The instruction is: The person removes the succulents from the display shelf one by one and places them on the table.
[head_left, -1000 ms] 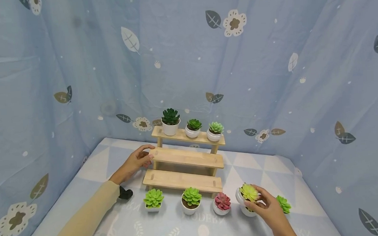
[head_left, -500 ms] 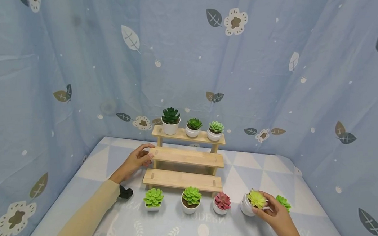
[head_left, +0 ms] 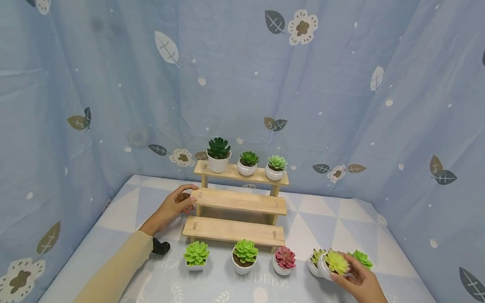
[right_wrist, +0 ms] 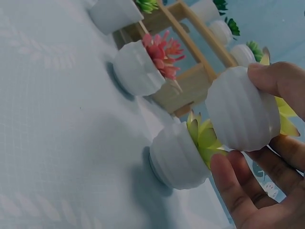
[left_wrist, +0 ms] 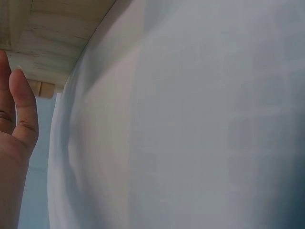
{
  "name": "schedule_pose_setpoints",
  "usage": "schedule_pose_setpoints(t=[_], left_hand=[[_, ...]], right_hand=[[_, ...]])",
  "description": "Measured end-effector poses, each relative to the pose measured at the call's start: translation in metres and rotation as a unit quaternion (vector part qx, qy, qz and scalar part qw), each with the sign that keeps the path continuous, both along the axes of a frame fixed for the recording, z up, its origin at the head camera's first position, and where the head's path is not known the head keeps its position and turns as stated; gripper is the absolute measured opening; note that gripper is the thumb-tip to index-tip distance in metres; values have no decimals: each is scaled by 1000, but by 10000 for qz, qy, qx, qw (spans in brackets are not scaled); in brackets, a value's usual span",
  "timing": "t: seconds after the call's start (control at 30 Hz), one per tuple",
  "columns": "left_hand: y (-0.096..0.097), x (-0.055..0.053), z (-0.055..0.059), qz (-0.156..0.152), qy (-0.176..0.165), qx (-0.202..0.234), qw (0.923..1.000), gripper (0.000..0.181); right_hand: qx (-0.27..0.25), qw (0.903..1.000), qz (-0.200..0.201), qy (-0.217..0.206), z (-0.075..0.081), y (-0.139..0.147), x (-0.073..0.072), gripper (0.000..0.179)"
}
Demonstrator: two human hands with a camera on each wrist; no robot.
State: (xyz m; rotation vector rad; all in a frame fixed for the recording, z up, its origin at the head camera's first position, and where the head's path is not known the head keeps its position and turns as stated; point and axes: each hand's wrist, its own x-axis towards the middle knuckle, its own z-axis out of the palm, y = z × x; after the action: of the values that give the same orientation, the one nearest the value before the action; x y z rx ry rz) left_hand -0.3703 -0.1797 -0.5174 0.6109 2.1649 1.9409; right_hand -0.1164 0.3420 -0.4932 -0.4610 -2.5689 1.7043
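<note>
My right hand (head_left: 360, 281) grips a yellow-green potted succulent (head_left: 336, 262) by its ribbed white pot, thumb on one side and fingers on the other. In the right wrist view that pot is tilted above the table. Right beside it stands a second yellow-green succulent (right_wrist: 177, 155) in a similar white pot. At the left end of a three-tier wooden plant stand (head_left: 239, 201), my left hand (head_left: 173, 209) holds the middle shelf's end between thumb and fingers. Only part of that hand shows in the left wrist view, close below the wood (left_wrist: 52, 43).
Along the stand's front are a red succulent (head_left: 284, 260) and two bright green ones (head_left: 244, 255). Another green succulent (head_left: 361, 259) is partly hidden behind my right hand. Three potted succulents (head_left: 246, 165) line the top shelf. A small black object (head_left: 161, 247) lies by the left sleeve.
My right hand has moved to the right with the yellow-green succulent, uncovering the second one beside it. The left hand keeps its place on the stand.
</note>
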Motion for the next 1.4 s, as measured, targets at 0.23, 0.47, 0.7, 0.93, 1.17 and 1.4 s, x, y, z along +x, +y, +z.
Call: schedule_pose_setpoints(t=[0.23, 0.47, 0.7, 0.93, 1.17, 1.4], left_hand=[[0, 1, -1, 20, -38, -32, 10000, 50], [-1, 1, -2, -27, -33, 18, 10000, 50], [0, 2, 0, -24, -52, 16, 10000, 50], [0, 2, 1, -24, -9, 11, 10000, 51], [0, 1, -1, -35, 30, 11, 10000, 50], [0, 0, -2, 27, 63, -23, 10000, 49]], right_hand=[[139, 9998, -90, -74, 1, 1, 7, 84], [228, 9994, -246, 65, 3, 4, 13, 82], [215, 9990, -328, 221, -3, 10, 20, 81], [75, 9991, -414, -107, -10, 21, 23, 87], [-102, 9970, -694, -320, -16, 28, 24, 93], [-191, 9942, -916, -531, -29, 39, 23, 96]])
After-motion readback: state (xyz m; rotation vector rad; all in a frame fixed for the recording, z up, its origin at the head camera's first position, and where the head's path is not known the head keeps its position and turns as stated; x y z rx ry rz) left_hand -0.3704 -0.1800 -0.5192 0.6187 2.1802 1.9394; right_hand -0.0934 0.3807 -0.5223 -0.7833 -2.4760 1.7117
